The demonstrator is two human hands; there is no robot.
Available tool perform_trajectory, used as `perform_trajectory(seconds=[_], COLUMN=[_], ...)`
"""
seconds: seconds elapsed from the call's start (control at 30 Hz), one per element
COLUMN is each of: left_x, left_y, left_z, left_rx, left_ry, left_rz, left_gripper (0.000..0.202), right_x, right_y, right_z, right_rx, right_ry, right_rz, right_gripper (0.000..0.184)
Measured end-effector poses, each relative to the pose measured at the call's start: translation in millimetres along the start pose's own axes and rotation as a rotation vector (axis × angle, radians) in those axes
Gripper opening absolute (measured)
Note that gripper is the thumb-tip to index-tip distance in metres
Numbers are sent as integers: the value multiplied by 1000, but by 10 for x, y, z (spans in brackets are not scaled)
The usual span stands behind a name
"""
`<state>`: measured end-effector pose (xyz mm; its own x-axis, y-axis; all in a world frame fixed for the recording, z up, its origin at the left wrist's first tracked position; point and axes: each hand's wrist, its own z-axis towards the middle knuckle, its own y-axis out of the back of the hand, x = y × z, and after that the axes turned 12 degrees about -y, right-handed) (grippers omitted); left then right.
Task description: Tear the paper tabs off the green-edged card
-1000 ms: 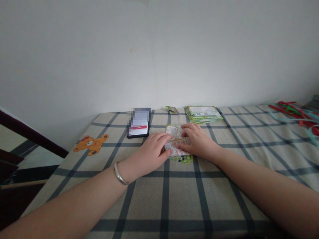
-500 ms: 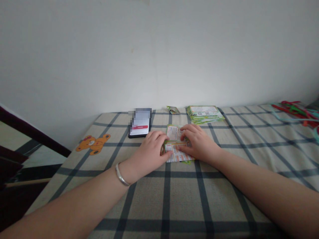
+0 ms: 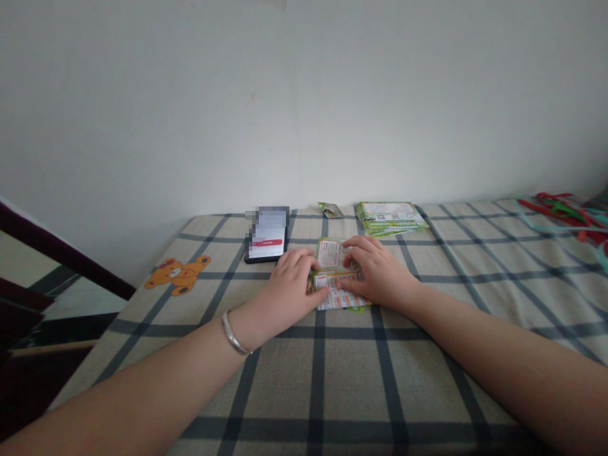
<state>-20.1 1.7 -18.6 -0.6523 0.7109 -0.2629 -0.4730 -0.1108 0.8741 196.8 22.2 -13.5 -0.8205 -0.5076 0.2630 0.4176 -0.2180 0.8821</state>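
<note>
A printed leaflet (image 3: 329, 254) in green, white and orange lies creased across its middle on the checked tablecloth. My left hand (image 3: 293, 284) grips its left edge, the thumb resting on the lower panel and the other fingers curled at the side. From the right, my right hand (image 3: 380, 271) holds the same sheet, with bent fingers on the upper panel and the thumb on the lower one. A bit of green paper shows under the near edge. Part of the right side is hidden by my right hand.
A phone (image 3: 266, 235) with a lit screen lies beyond my left hand. By the wall are a small folded paper (image 3: 330, 209) and a stack of similar leaflets (image 3: 392, 215). Red and green strips (image 3: 565, 209) lie at far right. An orange bear figure (image 3: 178, 276) is at left.
Very little differs. Both hands keep nearly the same place on the leaflet, and my left wrist with its bracelet has shifted slightly to the right.
</note>
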Motion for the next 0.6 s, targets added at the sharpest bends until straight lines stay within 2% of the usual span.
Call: perform_trajectory(seconds=[0.37, 0.6], left_x=[56, -16], left_y=[-13, 37], left_z=[3, 32], left_rx=[-10, -49], left_ry=[-15, -72], left_rz=[-69, -145], left_gripper=[22, 21], right_x=[41, 19], right_y=[23, 38], right_z=[-4, 5], right_rx=[12, 5], right_ry=[28, 43], right_rz=[10, 83], right_gripper=[30, 23])
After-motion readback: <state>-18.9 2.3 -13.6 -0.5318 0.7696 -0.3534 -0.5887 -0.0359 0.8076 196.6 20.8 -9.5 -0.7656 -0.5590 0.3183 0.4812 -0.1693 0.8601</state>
